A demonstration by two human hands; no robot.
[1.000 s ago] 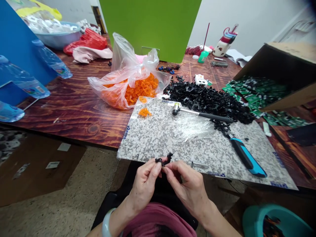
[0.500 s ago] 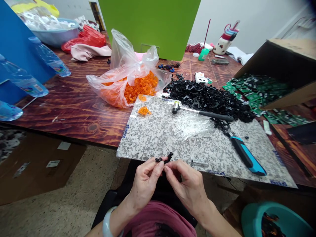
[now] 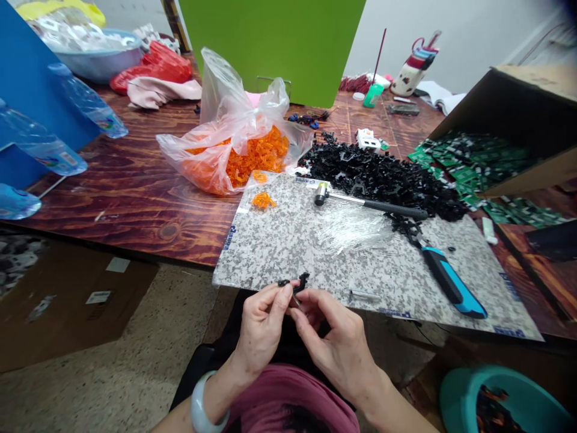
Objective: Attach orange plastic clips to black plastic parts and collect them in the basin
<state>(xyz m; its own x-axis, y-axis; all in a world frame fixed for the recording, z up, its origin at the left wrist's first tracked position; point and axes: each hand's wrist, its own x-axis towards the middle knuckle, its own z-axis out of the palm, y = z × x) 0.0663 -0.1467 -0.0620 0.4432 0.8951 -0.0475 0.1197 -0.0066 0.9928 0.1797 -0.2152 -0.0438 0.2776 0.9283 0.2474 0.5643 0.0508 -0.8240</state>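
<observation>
Before my lap, at the near edge of the speckled board, both hands meet around a small black plastic part. My left hand pinches it between thumb and fingers, and its dark ends stick out above the fingertips. My right hand is closed in a pinch just beside it; whatever lies between those fingertips is too small and hidden to name. On the board lie a hammer, a pile of thin clear strips, blue-and-black-handled pliers and a small metal rod.
A heap of black plastic parts covers the board's far side. Behind left stands a clear bag of orange parts. Green circuit boards spill from a cardboard box. A teal bucket stands below right; water bottles are left.
Both hands have shifted slightly left, and the black part has turned a little between the fingers. The right fingertips now sit slightly lower against it. Nothing on the board has moved.
</observation>
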